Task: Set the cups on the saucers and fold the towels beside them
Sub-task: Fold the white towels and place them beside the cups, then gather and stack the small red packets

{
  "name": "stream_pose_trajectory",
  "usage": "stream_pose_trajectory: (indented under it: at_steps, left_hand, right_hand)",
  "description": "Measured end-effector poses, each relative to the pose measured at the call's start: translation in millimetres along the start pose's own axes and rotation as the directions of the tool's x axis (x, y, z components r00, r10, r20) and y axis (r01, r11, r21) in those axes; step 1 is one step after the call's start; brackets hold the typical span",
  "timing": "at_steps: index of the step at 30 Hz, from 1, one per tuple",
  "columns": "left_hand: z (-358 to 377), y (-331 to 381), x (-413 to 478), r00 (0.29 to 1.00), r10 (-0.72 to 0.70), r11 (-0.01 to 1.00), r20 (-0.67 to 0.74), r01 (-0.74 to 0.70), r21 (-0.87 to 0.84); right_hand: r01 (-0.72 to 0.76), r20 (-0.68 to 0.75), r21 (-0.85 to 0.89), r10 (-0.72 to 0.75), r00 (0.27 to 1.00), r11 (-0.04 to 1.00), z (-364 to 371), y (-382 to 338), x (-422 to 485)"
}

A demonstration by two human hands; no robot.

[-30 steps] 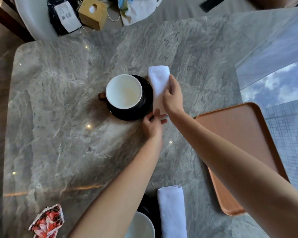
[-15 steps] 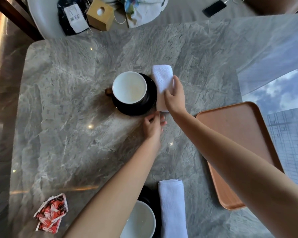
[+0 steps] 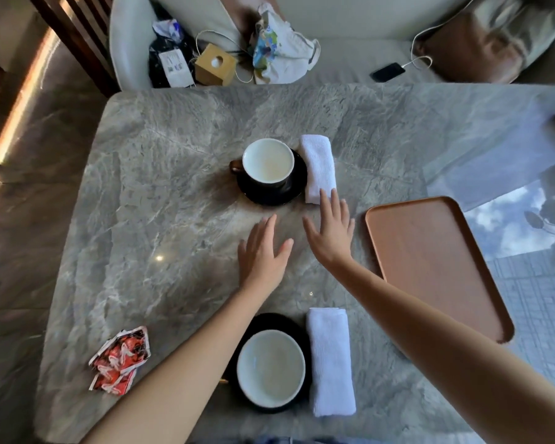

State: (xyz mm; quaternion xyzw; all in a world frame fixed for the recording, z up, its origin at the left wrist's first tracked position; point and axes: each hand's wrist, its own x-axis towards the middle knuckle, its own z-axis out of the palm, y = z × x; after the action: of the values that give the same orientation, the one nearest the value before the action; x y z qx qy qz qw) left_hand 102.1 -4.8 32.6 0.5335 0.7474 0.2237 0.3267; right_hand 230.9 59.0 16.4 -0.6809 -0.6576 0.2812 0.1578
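Both hands empty, fingers spread; right hand (image 3: 331, 233) nearer, fingertips at near end of far towel (image 3: 318, 168), which runs lengthwise away.

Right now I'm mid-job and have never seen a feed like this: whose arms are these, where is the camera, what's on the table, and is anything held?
There is no machine: a person's two bare arms, filmed by one camera worn on the head, looking down. The left hand and right hand are open, with nothing in their grip; the right fingertips reach the far towel's edge. On the marble table stand two cups on dark saucers, far cup and near cup, each beside a folded white towel, the near towel included. A wooden tray lies right, red packets left.
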Motion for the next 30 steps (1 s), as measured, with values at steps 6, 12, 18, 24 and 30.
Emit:
stream_pose_trajectory:
  at_steps: [6,12,18,24,30]
  left_hand:
    - [-34.8,-46.9,-38.6,0.997,0.037,0.948,0.075,-0.059,0.311]
    - [-76.8,-98.6,-65.8,0.999,-0.007,0.929,0.048,-0.012,0.370]
    - [-124.2,-152.9,-91.2,0.993,-0.101,0.942,-0.055,0.113,0.315]
    - [-155.8,-209.7,-118.0,0.966,-0.253,0.909,-0.052,0.256,0.329]
    - [-165.3,-253.7,-154.4,0.943,-0.298,0.902,-0.148,0.329,0.279]
  right_hand:
    - [0.132,0.194,-0.156,-0.101,0.976,0.979,20.8,-19.5,-55.2]
    - [0.263,0.295,-0.249,-0.186,0.937,0.932,53.6,-64.1,-88.4]
    - [0.374,0.327,-0.241,-0.288,0.900,0.895,92.0,-116.2,-111.1]
    - [0.497,0.418,-0.216,-0.381,0.825,0.840,136.8,-159.9,-142.3]
    - [0.533,0.575,-0.153,-0.363,0.733,0.832,179.5,-179.5,-179.5]
